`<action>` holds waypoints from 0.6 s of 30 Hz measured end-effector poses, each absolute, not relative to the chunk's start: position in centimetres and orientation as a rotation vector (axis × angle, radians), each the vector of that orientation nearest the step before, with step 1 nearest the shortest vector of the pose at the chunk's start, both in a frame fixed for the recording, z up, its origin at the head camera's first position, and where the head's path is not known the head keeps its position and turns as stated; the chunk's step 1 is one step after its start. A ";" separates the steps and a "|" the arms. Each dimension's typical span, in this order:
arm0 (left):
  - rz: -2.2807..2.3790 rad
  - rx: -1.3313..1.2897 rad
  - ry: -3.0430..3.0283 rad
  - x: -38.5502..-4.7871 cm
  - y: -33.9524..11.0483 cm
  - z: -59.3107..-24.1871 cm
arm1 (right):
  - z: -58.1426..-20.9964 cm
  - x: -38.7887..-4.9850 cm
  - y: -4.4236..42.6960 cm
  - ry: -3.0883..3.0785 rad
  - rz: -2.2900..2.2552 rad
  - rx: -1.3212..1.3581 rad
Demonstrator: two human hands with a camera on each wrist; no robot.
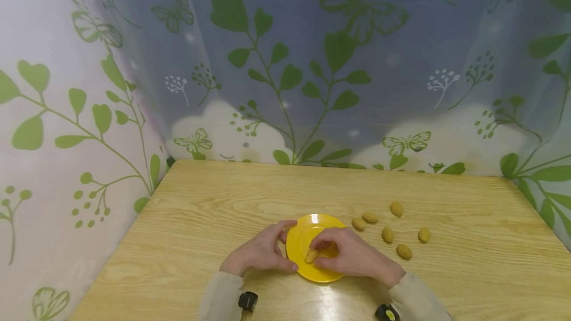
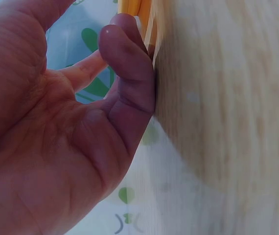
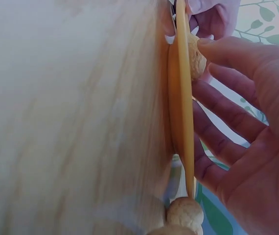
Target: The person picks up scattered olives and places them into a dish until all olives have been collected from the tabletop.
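Observation:
A round yellow plate [image 1: 303, 234] sits on the wooden table. My left hand [image 1: 263, 249] holds its left rim, with the thumb at the near side and the forefinger at the far side. In the left wrist view the curled fingers [image 2: 129, 63] of that hand reach the yellow edge. Over the plate, my right hand [image 1: 352, 256] pinches a light-brown peanut in its shell [image 1: 311, 255] between thumb and fingers. The right wrist view has this peanut [image 3: 197, 58] right against the plate's upper face, under the thumb tip.
Several more peanuts [image 1: 388, 234] lie scattered on the table [image 1: 214, 197] to the right of the plate. Two of them, near its right rim, are closest. A curtain [image 1: 285, 63] printed with leaves and butterflies hangs along the table's back and left edges.

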State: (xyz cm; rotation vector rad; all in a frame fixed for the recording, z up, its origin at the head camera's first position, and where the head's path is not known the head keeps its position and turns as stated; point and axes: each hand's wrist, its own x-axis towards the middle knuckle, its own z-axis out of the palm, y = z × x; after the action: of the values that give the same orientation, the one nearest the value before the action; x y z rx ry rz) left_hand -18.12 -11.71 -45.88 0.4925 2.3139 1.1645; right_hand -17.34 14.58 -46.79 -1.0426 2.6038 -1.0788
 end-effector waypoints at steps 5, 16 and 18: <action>1.152 0.487 2.317 -18.1 -11.7 -45.9 | -46.6 -17.2 15.1 2.596 -1.131 -1.030; 1.148 0.470 2.332 -18.1 -11.6 -45.8 | -45.1 -16.3 16.9 2.678 -1.186 -0.985; 1.148 0.467 2.330 -18.1 -11.5 -45.7 | -45.1 -16.3 17.4 2.689 -1.208 -0.985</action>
State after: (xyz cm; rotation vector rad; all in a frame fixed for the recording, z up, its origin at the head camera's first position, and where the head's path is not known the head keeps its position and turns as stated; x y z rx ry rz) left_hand -18.08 -11.53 -45.75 0.4674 2.3301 1.1481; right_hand -16.26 17.35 -45.07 -0.9852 2.6894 -1.2083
